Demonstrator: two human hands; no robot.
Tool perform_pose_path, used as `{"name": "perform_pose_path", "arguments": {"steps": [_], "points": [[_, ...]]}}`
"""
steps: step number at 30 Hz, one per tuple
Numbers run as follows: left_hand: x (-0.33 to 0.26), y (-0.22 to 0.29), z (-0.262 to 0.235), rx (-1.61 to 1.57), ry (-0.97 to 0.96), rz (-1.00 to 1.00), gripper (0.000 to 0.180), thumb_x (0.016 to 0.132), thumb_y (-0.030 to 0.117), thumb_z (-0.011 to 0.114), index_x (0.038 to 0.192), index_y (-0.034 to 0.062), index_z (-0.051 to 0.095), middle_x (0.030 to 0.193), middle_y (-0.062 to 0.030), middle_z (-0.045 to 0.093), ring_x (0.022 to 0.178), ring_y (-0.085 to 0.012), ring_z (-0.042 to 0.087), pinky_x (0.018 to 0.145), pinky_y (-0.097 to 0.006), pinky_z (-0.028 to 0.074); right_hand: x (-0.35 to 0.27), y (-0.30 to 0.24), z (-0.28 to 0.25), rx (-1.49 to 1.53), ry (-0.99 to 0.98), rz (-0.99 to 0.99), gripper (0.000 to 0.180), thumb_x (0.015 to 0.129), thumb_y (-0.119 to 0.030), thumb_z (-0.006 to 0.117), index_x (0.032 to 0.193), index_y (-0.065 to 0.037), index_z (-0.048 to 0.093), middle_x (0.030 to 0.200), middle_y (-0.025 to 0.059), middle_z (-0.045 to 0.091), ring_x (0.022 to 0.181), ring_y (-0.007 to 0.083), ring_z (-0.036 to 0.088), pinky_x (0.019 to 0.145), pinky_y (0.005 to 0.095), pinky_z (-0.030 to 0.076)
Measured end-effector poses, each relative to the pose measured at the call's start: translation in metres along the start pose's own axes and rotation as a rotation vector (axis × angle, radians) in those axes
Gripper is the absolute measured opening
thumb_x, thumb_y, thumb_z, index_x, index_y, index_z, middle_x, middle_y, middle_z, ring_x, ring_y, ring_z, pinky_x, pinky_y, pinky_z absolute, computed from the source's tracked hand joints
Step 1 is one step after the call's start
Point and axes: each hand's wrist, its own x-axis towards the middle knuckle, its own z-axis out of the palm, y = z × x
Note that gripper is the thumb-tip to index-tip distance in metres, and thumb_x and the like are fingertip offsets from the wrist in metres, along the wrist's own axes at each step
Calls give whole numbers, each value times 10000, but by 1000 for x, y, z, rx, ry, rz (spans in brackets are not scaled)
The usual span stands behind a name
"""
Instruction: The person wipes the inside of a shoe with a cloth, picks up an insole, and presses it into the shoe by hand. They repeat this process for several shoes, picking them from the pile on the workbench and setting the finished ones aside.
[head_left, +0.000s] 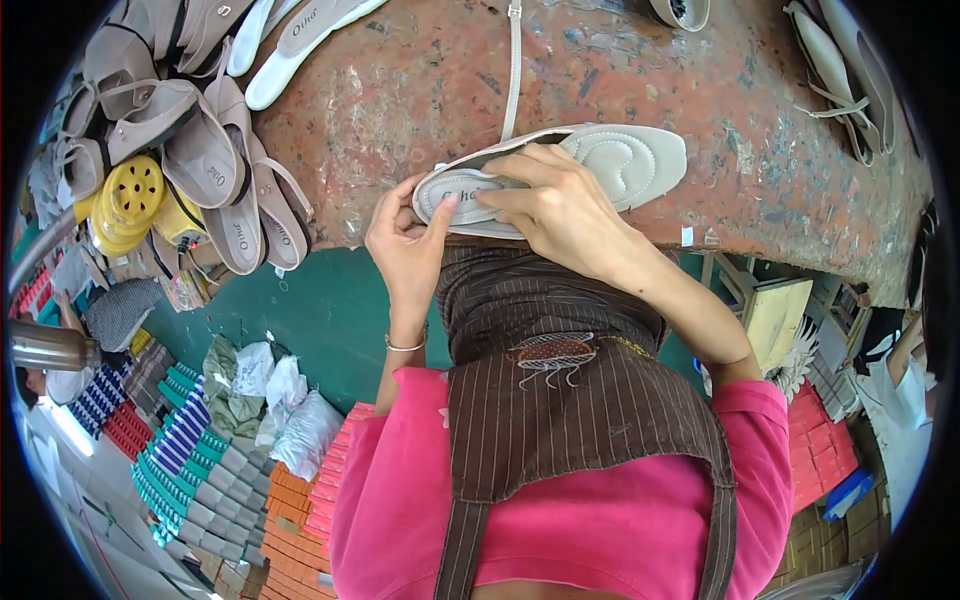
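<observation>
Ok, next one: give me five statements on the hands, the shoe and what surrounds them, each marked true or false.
1. Both the left hand and the right hand touch the pale shoe. True.
2. The shoe's broad stitched end points to the picture's left. False: it points right.
3. The apron is plain white. False: it is dark brown with thin pale stripes.
4. Several sandals are piled at the left of the worktable. True.
5. The bracelet is on the right wrist. False: it is on the left one.

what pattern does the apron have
The apron is brown with pale pinstripes, seen in the head view.
</observation>
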Motion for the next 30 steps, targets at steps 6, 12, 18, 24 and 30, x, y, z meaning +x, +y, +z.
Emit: {"name": "perform_pose_path", "arguments": {"steps": [6, 12, 18, 24, 30], "points": [[7, -1, 3, -87, 9, -41, 247, 847, 28, 756, 1052, -63, 654, 850, -62, 686, 740, -64, 641, 603, -181, 510, 0, -3, 7, -52, -55, 51, 296, 712, -26, 712, 1007, -18, 736, 1176, 147, 636, 1051, 297, 606, 901, 404, 495], [12, -4, 4, -114, 50, -100, 107, 899, 44, 694, 927, -57, 673, 712, -28, 661, 600, -34, 573, 508, -195, 441, -5, -4, 19, -160, -129, -157, 341, 779, -58, 641, 1113, -35, 707, 1333, 128, 577, 1219, 289, 564, 1015, 384, 473], [17, -8, 2, 107, 83, 67, 98, 893, 47, 685, 846, -33, 652, 652, -20, 633, 513, -23, 466, 443, -227, 345, -26, -20, 0, -497, -171, -29, 328, 790, -119, 588, 1079, -69, 735, 1261, 113, 647, 1267, 247, 551, 1151, 441, 335], [-4, 15, 16, 198, 2, -21, 144, 913, 65, 642, 802, -12, 592, 597, -70, 617, 485, -94, 545, 444, -303, 396, 8, -14, -22, -684, 186, 10, 243, 672, -144, 688, 889, -40, 722, 780, 80, 672, 993, 262, 646, 1136, 552, 288], [-58, 38, 51, 574, -360, 392, 268, 871, 246, 708, 727, 67, 571, 550, -120, 570, 484, -322, 582, 480, -426, 459, 34, -18, -85, 183, 317, 641, 271, 697, -111, 682, 957, -45, 646, 1082, 162, 653, 1009, 342, 638, 1004, 495, 460]]}}
